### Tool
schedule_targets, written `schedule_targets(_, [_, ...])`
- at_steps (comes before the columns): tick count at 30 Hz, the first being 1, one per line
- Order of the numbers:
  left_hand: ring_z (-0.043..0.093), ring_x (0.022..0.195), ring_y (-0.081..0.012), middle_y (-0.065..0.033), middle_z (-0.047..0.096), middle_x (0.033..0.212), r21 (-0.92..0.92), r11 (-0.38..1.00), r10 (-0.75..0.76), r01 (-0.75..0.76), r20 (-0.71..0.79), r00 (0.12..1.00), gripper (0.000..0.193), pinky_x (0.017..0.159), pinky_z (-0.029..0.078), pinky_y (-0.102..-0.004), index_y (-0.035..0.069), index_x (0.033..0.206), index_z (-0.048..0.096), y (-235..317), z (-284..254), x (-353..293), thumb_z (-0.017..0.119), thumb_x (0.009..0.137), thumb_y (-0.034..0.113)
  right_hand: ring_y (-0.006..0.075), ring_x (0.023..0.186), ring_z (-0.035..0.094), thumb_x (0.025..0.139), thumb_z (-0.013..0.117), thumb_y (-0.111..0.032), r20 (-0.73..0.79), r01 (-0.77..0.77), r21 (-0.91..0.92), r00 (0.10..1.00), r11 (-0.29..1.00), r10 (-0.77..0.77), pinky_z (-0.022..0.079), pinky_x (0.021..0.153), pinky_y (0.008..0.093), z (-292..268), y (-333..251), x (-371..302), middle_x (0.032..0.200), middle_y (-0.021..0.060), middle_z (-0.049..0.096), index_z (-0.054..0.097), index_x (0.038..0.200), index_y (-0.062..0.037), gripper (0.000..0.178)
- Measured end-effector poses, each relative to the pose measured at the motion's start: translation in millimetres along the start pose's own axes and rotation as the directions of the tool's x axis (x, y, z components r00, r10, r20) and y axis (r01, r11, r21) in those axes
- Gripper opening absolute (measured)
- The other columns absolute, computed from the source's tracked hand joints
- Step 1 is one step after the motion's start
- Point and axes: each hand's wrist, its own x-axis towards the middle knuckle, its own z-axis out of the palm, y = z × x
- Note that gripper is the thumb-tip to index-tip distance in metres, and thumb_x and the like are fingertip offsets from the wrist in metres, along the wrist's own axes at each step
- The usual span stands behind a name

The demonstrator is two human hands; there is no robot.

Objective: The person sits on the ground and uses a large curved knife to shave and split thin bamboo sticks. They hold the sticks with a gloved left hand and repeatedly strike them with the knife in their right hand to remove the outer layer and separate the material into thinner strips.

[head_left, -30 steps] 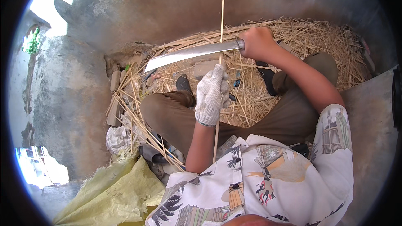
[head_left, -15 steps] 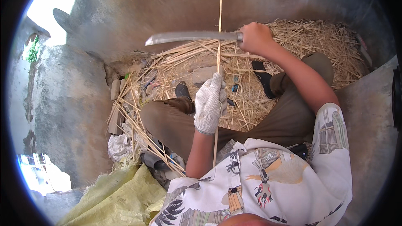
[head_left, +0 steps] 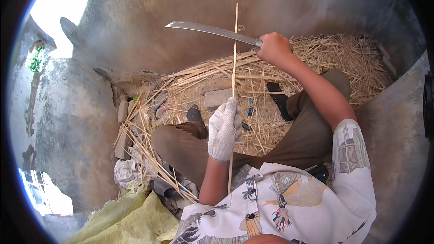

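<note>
My left hand (head_left: 223,129), in a white knitted glove, is closed round a thin bamboo strip (head_left: 233,74). The strip stands nearly straight away from me, its lower end running back along my forearm. Bare and closed, my right hand (head_left: 274,50) grips the handle of a long curved knife (head_left: 212,30). Its blade points left and crosses the strip some way beyond the glove. A small curled shaving (head_left: 241,28) hangs beside the strip just past the blade.
Straw-like shavings and strips (head_left: 334,58) cover the floor round my legs. More long strips (head_left: 153,158) lean by my left knee. A brick (head_left: 218,99) lies between my feet. A yellow-green sack (head_left: 131,217) sits at lower left. Concrete walls (head_left: 77,122) stand close around.
The blade has gone from a motion blur to sharp, its tip tilting farther away from me. A curled shaving now shows at the strip. The whole view has shifted slightly.
</note>
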Motion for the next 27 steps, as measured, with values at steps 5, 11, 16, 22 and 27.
schedule_targets(5, [0.037,0.044,-0.0041,0.0065,0.042,0.06,0.044,0.999,0.017,-0.016,-0.032,0.999,0.035,0.04,0.03,-0.0235,0.01,0.094,0.06,6,-7,-4,0.059,0.107,0.042,0.0363,0.068,0.073,0.078,0.072,-0.028,0.143,0.266,-0.176,0.959,0.948,-0.243,0.06,0.071,0.0473,11,-23,-42,0.071,0.0139,0.073,0.077,0.082,-0.0129,0.017])
schedule_targets(11, [0.038,0.045,-0.0049,0.006,0.043,0.061,0.084,0.996,-0.037,0.036,0.013,0.999,0.035,0.04,0.034,-0.0231,0.011,0.095,0.059,5,1,-12,0.056,0.109,0.042,0.0338,0.083,0.076,0.078,0.071,-0.029,-0.012,-0.2,0.118,0.979,0.973,0.203,0.059,0.075,0.0471,-5,20,22,0.088,0.0165,0.076,0.078,0.095,-0.0095,0.026])
schedule_targets(16, [0.038,0.044,-0.0049,0.0059,0.043,0.061,0.062,0.998,-0.015,0.011,0.066,0.998,0.035,0.04,0.032,-0.0235,0.011,0.097,0.059,6,4,-16,0.055,0.109,0.043,0.033,0.077,0.073,0.081,0.065,-0.025,-0.072,-0.389,0.279,0.903,0.878,0.423,0.056,0.07,0.0438,-8,58,39,0.079,0.0167,0.073,0.074,0.086,-0.0054,0.022])
schedule_targets(22, [0.037,0.042,-0.0048,0.006,0.043,0.06,-0.125,0.991,0.074,-0.047,0.217,0.973,0.031,0.039,0.03,-0.0233,0.01,0.099,0.059,0,-9,-8,0.053,0.111,0.038,0.0247,0.058,0.06,0.081,0.067,-0.027,-0.109,-0.262,0.511,0.925,0.819,0.364,0.048,0.061,0.0418,1,62,20,0.061,0.0119,0.063,0.062,0.069,-0.0038,0.027])
schedule_targets(27, [0.037,0.042,-0.0051,0.0051,0.042,0.058,-0.09,0.992,0.101,-0.083,0.218,0.971,0.03,0.039,0.03,-0.0225,0.008,0.099,0.06,1,-5,-8,0.053,0.111,0.035,0.0224,0.055,0.055,0.081,0.069,-0.024,-0.229,-0.033,0.574,0.953,0.818,0.199,0.045,0.058,0.04,3,38,-1,0.059,0.0109,0.061,0.063,0.07,-0.0034,0.024])
